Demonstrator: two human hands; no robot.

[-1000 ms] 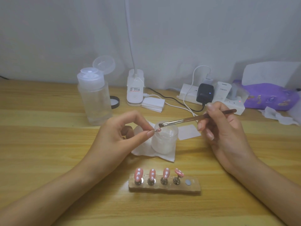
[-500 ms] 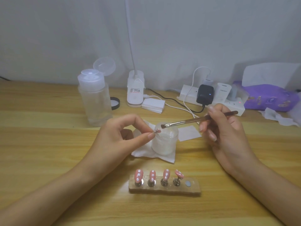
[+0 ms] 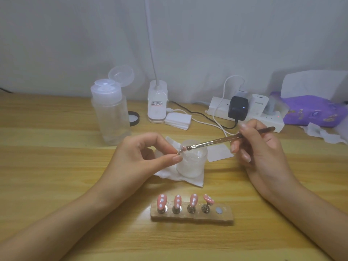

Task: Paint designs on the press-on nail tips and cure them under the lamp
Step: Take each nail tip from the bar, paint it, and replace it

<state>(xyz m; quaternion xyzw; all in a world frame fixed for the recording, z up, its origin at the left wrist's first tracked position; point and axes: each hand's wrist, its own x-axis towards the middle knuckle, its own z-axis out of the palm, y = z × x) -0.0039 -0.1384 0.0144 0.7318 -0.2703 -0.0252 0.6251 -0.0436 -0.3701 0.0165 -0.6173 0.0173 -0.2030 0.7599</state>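
Pinching a thin metal stand (image 3: 179, 151) between thumb and forefinger, the left hand (image 3: 143, 161) holds one pink nail tip (image 3: 183, 148) just beyond its fingertips, over the near-left rim of a frosted jar (image 3: 192, 164). Its other fingers are curled in behind the pinch. The right hand (image 3: 263, 153) grips a brush (image 3: 212, 141) pen-fashion, thumb and first fingers closed round the handle. The brush's long axis slants from the handle end at upper right, sticking out past the hand, down to the bristles at lower left. Those bristles point leftwards at the held nail tip and meet it, though whether they actually touch is too blurred to tell. The jar stands on a crumpled tissue (image 3: 169, 174) on the wooden table (image 3: 56, 166). Nearer the person, a wooden block (image 3: 192, 216) carries four painted tips (image 3: 178, 200), pink with white dots, on metal stands; three stand upright and the rightmost tilts over. Behind are a clear pump bottle (image 3: 111, 113) with its cap flipped open, a white gooseneck lamp (image 3: 157, 104) and a power strip (image 3: 267, 116)
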